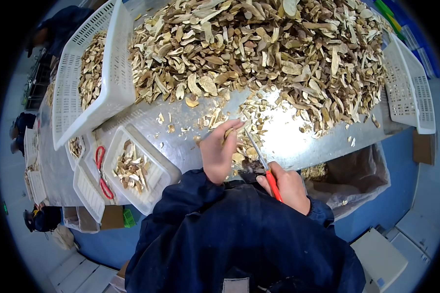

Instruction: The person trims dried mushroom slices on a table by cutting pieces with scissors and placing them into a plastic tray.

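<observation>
My left hand (218,152) is pinched on a pale dried mushroom slice (238,129), partly hidden by the fingers, just above the metal table (181,115). My right hand (289,187) grips the red handle of what look like scissors (271,183). Their long metal blades point up and left, with the tips beside the slice at my left fingers. Whether the blades touch it I cannot tell. Small mushroom scraps (252,115) lie on the table beyond my hands. A large heap of dried mushroom slices (259,53) fills the far side.
On the left stand a tall white basket (117,58) and a white tray (149,171) of mushroom pieces. Red-handled scissors (101,172) lie beside the tray. Another white basket (407,80) leans at the right. A lined box (371,171) sits below the table edge. Other people are at the far left.
</observation>
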`<state>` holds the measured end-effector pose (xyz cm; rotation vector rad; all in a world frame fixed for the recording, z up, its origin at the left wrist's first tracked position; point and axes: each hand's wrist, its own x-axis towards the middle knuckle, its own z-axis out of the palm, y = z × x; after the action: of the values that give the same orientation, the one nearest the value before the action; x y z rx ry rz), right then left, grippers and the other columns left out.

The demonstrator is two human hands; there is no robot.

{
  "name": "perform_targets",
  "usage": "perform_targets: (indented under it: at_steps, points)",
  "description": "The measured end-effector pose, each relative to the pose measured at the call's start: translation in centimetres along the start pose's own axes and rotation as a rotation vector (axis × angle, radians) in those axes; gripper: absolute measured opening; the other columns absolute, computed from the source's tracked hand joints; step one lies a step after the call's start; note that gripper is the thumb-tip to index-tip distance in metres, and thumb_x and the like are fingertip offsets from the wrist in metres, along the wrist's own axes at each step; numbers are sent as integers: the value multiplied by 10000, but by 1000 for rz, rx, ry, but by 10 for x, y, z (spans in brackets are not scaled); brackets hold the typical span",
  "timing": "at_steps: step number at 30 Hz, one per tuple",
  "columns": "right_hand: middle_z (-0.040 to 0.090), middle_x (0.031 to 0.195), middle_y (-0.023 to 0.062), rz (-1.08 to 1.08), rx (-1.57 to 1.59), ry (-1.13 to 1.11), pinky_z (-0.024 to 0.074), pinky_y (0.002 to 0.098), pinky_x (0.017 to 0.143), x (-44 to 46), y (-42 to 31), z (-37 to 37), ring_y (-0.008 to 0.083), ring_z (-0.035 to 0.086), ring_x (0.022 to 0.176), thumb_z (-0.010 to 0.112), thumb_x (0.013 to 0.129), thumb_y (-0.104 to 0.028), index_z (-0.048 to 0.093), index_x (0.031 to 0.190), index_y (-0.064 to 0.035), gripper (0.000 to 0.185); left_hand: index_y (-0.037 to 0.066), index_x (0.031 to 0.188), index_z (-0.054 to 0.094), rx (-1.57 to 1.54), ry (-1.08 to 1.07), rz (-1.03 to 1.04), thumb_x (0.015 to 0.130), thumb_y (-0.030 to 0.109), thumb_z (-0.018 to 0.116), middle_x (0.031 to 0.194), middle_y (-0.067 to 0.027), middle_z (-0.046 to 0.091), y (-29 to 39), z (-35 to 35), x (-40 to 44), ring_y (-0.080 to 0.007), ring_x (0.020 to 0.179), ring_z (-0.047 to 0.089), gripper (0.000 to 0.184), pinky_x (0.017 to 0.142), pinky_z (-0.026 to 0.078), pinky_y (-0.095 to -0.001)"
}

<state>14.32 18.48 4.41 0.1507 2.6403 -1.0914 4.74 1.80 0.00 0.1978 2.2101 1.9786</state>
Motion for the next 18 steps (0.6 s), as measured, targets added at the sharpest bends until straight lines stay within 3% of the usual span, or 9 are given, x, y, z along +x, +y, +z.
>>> perform_targets:
  at_steps: [4,10,18]
  points:
    - [567,568,194,16,41,34,449,456,502,2,4,0,396,587,541,641,871,-359,532,853,-16,361,-37,1180,576,-159,-30,-181,926,23,497,1102,-77,657,-1,-9,8,-70,871,579,272,767,486,-223]
    - [569,569,192,16,4,13,450,456,505,2,5,-1,394,590,547,638,875,-350,531,850,-13,355,-35,1211,559,-208,-24,-167,945,76,505,1106,-100,649,4,-5,7,-71,819,600,293,756,500,-241]
    - [575,569,199,-36,-90,30,455,449,496,3,13,8,392,587,534,623,882,-352,539,855,-3,360,-38,1183,578,188,-49,183,933,-2,501,1118,-125,662,-11,-2,-1,-94,890,617,265,734,505,-228]
